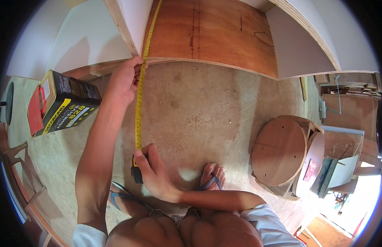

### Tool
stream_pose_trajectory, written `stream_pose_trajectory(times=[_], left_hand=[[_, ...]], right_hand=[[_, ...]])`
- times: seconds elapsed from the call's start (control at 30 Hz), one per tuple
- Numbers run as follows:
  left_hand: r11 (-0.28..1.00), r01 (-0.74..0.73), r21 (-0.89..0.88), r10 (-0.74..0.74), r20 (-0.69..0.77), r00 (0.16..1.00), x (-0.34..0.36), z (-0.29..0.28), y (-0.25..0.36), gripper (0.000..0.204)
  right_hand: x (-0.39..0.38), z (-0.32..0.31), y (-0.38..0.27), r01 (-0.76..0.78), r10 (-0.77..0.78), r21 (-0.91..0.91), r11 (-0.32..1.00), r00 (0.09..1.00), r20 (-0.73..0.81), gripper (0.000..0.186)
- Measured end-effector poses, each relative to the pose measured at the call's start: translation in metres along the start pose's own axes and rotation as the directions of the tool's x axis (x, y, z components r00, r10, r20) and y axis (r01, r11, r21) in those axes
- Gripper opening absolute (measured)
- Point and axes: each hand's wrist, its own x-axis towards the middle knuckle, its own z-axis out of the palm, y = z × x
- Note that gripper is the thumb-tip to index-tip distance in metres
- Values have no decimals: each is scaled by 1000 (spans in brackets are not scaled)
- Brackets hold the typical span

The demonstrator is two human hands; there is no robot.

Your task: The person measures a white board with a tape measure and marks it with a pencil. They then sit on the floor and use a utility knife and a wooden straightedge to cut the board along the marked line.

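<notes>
A yellow tape measure blade [139, 109] runs from low centre up across the brown wooden panel [226, 35] inside an open white-walled wooden carcase. My left hand [127, 80], arm stretched forward, pinches the blade beside the panel's front edge and the upright divider [119, 22]. Its fingertips are partly behind the blade. My right hand [156, 173] grips the dark tape case [136, 175], thumb up by the point where the blade leaves it. Pencil marks and lines show on the panel.
A black and yellow adhesive tin [71, 105] with a red item on its side stands left of my arm. At right are a round wooden piece [277, 152] and stacked boards [349, 109]. The concrete floor [199, 111] is under my sandalled feet. Wooden frames lie at far left.
</notes>
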Motion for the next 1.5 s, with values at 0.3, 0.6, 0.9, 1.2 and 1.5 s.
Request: stream_pose_trajectory(times=[0.3, 0.6, 0.9, 1.2, 1.5], left_hand=[[964, -170, 206, 181, -37, 983, -33, 19, -1, 19], [961, -170, 218, 182, -37, 983, -39, 15, 6, 19], [983, 69, 168, -98, 169, 981, -53, 79, -33, 13], [924, 54, 379, -219, 409, 886, -187, 160, -78, 17], [579, 159, 799, -721, 412, 558, -375, 149, -27, 16]], right_hand=[[-9, -12, 8, 34, -34, -11, 999, 999, 13, 38], [-11, -4, 4, 40, -37, -86, 995, 999, 35, 37], [-56, -159, -45, -214, 181, -366, 906, 976, -123, 31], [-214, -250, -54, -257, 116, -299, 919, 901, -417, 26], [-405, -200, -118, -409, 350, -16, 913, 801, -485, 29]])
